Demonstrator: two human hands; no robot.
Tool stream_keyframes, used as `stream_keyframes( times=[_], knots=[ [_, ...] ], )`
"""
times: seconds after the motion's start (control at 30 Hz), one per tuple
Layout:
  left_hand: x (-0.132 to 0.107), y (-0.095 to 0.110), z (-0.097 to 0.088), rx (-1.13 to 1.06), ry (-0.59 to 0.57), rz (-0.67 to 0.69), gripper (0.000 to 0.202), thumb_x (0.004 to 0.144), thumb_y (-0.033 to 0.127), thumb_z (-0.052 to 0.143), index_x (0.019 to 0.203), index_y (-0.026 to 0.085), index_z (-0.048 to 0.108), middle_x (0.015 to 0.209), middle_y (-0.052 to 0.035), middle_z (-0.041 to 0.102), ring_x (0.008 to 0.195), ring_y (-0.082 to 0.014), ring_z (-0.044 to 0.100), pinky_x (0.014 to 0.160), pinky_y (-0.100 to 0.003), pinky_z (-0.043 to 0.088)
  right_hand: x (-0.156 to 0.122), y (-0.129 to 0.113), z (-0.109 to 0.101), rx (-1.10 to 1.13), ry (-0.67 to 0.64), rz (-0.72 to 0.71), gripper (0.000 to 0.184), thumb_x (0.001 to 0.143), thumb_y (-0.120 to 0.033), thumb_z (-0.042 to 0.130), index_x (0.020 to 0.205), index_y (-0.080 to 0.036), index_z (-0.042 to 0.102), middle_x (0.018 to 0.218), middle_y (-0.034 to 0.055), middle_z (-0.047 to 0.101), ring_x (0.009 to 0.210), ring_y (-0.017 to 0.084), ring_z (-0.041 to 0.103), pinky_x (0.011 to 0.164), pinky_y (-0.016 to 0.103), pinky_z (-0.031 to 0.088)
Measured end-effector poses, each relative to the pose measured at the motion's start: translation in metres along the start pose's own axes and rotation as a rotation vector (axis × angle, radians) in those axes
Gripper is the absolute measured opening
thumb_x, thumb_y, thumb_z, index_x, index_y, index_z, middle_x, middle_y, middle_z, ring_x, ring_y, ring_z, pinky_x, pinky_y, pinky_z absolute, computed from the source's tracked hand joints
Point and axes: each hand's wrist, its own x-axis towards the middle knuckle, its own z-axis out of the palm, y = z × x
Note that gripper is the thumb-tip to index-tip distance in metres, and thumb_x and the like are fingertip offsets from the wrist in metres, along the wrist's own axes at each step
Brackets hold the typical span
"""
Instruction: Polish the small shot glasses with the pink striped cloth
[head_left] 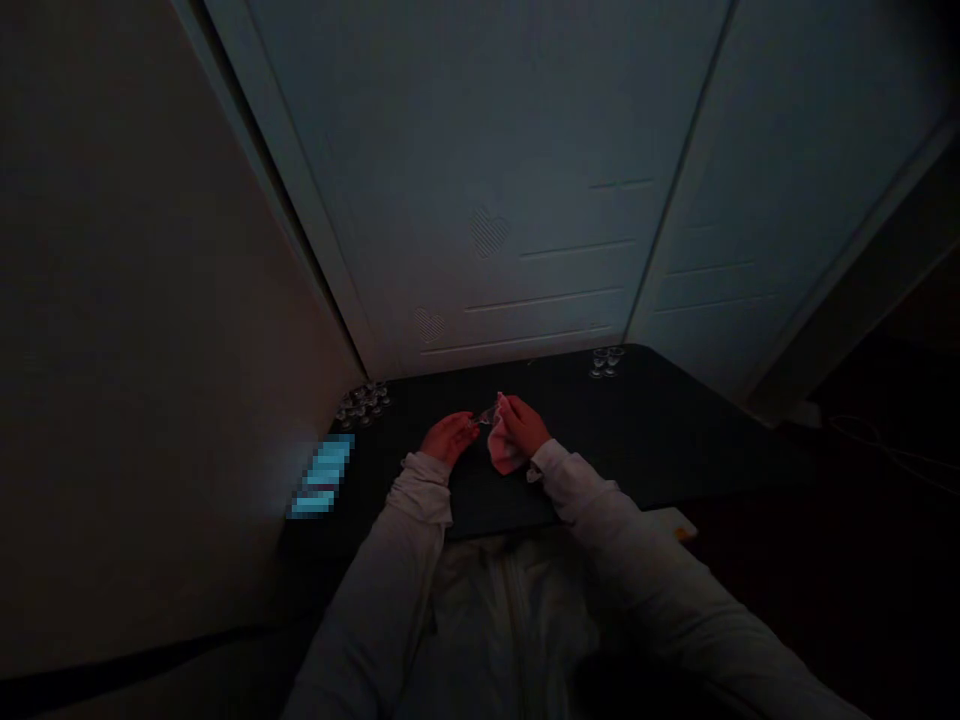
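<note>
The scene is very dark. My left hand (448,438) is closed on a small clear glass (484,414), held between both hands over a dark table (645,440). My right hand (523,424) is closed on a pink cloth (504,454) pressed against the glass. Both arms wear pale long sleeves.
A cluster of several small clear glasses (361,402) stands at the table's far left corner, and a smaller group of glasses (605,360) at the far middle. A blurred glowing screen (324,476) lies at the left edge. Pale cabinet doors (525,200) rise behind the table.
</note>
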Motion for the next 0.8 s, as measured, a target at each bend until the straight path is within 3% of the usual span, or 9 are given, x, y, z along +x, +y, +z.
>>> stream_keyframes(
  times=[0.17, 0.3, 0.43, 0.6, 0.8],
  knots=[
    [0.0011, 0.0003, -0.0018, -0.009, 0.018, 0.005, 0.015, 0.065, 0.013, 0.057, 0.079, 0.009, 0.057, 0.066, -0.0051, 0.061, 0.063, -0.0117, 0.058, 0.068, -0.028, 0.047, 0.0011, 0.0042, 0.0005, 0.055, 0.070, 0.043, 0.035, 0.072, -0.039, 0.042, 0.098, -0.018, 0.044, 0.082, 0.0021, 0.053, 0.071, 0.011, 0.048, 0.066, 0.024, 0.038],
    [0.0020, 0.0003, -0.0026, 0.002, 0.026, 0.002, 0.015, 0.065, 0.014, 0.057, 0.079, 0.010, 0.057, 0.069, -0.0058, 0.062, 0.063, -0.0117, 0.058, 0.067, -0.027, 0.047, 0.0024, 0.0037, -0.0001, -0.014, 0.167, 0.043, 0.033, 0.067, -0.039, 0.048, 0.091, -0.016, 0.047, 0.075, 0.0013, 0.050, 0.064, 0.010, 0.045, 0.060, 0.023, 0.038],
    [0.0025, 0.0009, -0.0027, -0.025, 0.032, 0.027, 0.014, 0.065, 0.012, 0.056, 0.078, 0.009, 0.058, 0.066, -0.0050, 0.061, 0.063, -0.0108, 0.057, 0.067, -0.026, 0.047, 0.0022, 0.0033, -0.0005, -0.047, 0.079, 0.029, 0.026, 0.068, -0.041, 0.047, 0.076, -0.016, 0.053, 0.068, 0.0004, 0.050, 0.061, 0.010, 0.045, 0.058, 0.022, 0.038],
    [0.0036, 0.0020, -0.0046, -0.058, 0.038, 0.072, 0.014, 0.065, 0.012, 0.056, 0.078, 0.010, 0.059, 0.067, -0.0041, 0.060, 0.065, -0.0098, 0.057, 0.070, -0.025, 0.046, 0.0013, 0.0077, 0.0009, -0.009, -0.053, 0.038, 0.030, 0.069, -0.042, 0.046, 0.078, -0.016, 0.057, 0.077, 0.0025, 0.055, 0.070, 0.011, 0.050, 0.065, 0.023, 0.039],
    [0.0050, 0.0013, -0.0069, -0.053, 0.018, 0.062, 0.015, 0.065, 0.012, 0.056, 0.080, 0.010, 0.058, 0.067, -0.0037, 0.059, 0.064, -0.0095, 0.057, 0.067, -0.023, 0.047, 0.0021, 0.0099, -0.0006, -0.082, -0.168, 0.020, 0.028, 0.072, -0.039, 0.042, 0.076, -0.016, 0.057, 0.071, 0.0011, 0.056, 0.067, 0.011, 0.051, 0.063, 0.022, 0.038]
  ],
)
